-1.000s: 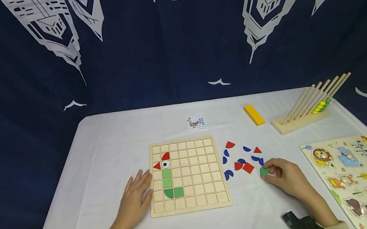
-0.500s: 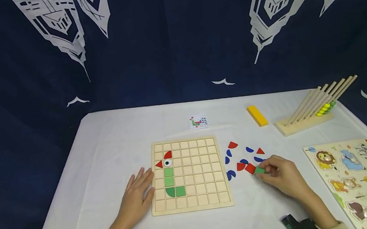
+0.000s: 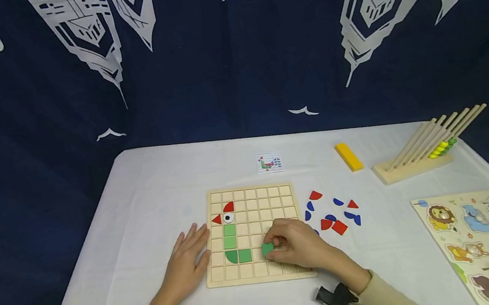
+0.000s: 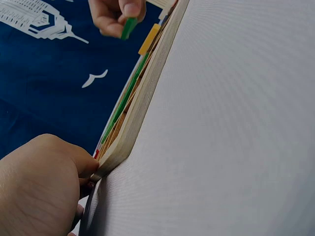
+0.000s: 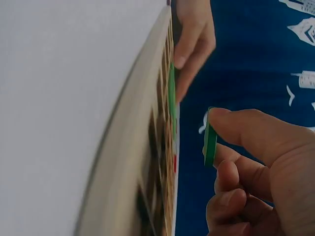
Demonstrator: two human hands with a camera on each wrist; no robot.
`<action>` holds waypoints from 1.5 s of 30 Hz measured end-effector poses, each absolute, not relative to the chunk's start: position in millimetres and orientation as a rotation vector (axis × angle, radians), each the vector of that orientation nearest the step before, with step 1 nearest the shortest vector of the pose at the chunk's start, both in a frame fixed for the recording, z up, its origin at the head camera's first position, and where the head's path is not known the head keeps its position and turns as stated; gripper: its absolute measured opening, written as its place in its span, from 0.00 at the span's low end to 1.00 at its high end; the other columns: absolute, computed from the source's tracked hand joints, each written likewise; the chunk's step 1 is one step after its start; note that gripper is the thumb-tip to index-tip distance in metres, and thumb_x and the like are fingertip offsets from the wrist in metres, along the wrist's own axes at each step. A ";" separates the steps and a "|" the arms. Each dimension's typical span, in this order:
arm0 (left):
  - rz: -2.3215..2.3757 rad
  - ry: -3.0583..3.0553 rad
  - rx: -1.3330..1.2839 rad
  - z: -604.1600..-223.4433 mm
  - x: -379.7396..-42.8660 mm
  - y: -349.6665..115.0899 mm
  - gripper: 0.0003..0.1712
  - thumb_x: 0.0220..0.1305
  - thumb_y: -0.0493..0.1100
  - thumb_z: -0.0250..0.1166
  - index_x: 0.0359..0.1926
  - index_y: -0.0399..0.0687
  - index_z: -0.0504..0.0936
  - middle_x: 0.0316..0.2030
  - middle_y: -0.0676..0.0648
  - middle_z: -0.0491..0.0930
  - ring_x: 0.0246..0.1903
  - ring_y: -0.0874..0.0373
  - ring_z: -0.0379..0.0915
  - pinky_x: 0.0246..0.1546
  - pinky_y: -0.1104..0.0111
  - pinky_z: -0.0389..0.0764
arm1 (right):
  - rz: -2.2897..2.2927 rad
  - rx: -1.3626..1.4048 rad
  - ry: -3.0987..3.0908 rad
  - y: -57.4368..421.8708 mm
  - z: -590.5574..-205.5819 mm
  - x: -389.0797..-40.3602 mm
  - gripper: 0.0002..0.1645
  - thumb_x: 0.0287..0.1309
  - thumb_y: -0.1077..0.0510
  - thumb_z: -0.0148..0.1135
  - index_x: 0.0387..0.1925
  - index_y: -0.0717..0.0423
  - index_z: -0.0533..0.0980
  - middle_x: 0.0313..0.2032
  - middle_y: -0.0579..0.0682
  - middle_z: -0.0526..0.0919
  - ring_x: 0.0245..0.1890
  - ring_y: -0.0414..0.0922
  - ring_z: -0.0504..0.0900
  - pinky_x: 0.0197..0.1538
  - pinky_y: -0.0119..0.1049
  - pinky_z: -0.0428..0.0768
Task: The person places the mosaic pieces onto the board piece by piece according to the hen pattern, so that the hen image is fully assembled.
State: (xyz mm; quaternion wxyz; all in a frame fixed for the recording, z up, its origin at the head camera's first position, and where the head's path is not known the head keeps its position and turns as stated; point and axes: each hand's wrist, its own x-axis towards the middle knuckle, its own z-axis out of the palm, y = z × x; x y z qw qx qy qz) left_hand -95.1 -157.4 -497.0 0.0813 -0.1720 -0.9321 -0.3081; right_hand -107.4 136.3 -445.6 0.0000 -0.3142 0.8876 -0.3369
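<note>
My right hand (image 3: 299, 243) pinches a green square tile (image 3: 267, 248) between thumb and fingers, above the lower middle of the wooden grid board (image 3: 261, 275). The right wrist view shows that green tile (image 5: 210, 143) held on edge, apart from the board. With its fingers spread, my left hand (image 3: 187, 259) touches the board's left edge. In the board's cells lie a red quarter-round (image 3: 229, 207), a red triangle (image 3: 217, 220), a white eye tile (image 3: 228, 218), green squares (image 3: 230, 242) and a green quarter-round (image 3: 231, 256).
Red and blue pieces lie right of the board, among them a red square (image 3: 339, 227) and a red triangle (image 3: 352, 204). Behind are a picture card (image 3: 269, 162) and a yellow block (image 3: 349, 157). A peg stand (image 3: 394, 174) and an animal puzzle (image 3: 474, 222) stand at right.
The right hand has carried the green square tile leftward from the loose pieces to above the board. The left hand keeps its place at the board's edge. The head view has shifted slightly.
</note>
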 end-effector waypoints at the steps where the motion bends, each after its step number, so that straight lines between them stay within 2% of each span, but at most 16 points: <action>1: -0.918 -2.788 -0.517 -497.0 -95.3 -157.1 0.26 0.64 0.36 0.62 0.63 0.34 0.74 0.66 0.41 0.70 0.71 0.44 0.58 0.72 0.46 0.52 | -1.036 -0.986 2.787 131.8 -446.7 -108.1 0.11 0.45 0.56 0.77 0.31 0.50 0.81 0.24 0.40 0.74 0.26 0.32 0.70 0.31 0.24 0.70; 23: -0.922 -2.778 -0.514 -496.5 -96.5 -157.9 0.27 0.63 0.36 0.63 0.63 0.35 0.74 0.66 0.41 0.70 0.71 0.44 0.59 0.72 0.45 0.52 | -0.978 -0.998 2.801 115.9 -465.4 -109.8 0.11 0.46 0.56 0.76 0.34 0.49 0.82 0.26 0.39 0.75 0.27 0.32 0.72 0.32 0.23 0.70; 34: -0.929 -2.768 -0.514 -495.2 -96.0 -156.3 0.27 0.63 0.36 0.63 0.63 0.34 0.74 0.66 0.40 0.71 0.71 0.43 0.59 0.72 0.45 0.52 | -1.014 -1.061 2.835 117.5 -466.2 -109.5 0.12 0.45 0.56 0.77 0.33 0.50 0.82 0.25 0.39 0.76 0.25 0.30 0.69 0.29 0.22 0.68; 39: -0.938 -2.777 -0.517 -496.1 -95.9 -154.5 0.27 0.63 0.36 0.62 0.63 0.34 0.74 0.66 0.40 0.70 0.71 0.43 0.59 0.72 0.45 0.52 | -1.071 -1.026 2.853 128.0 -458.1 -106.0 0.11 0.46 0.57 0.76 0.33 0.51 0.82 0.25 0.39 0.76 0.23 0.31 0.68 0.27 0.22 0.68; 45: -0.910 -2.778 -0.516 -495.5 -95.3 -155.1 0.27 0.63 0.37 0.63 0.63 0.35 0.74 0.66 0.40 0.71 0.71 0.43 0.59 0.72 0.45 0.53 | -1.142 -0.882 2.917 161.9 -448.9 -104.4 0.10 0.48 0.59 0.75 0.34 0.53 0.83 0.25 0.38 0.75 0.23 0.31 0.68 0.25 0.23 0.69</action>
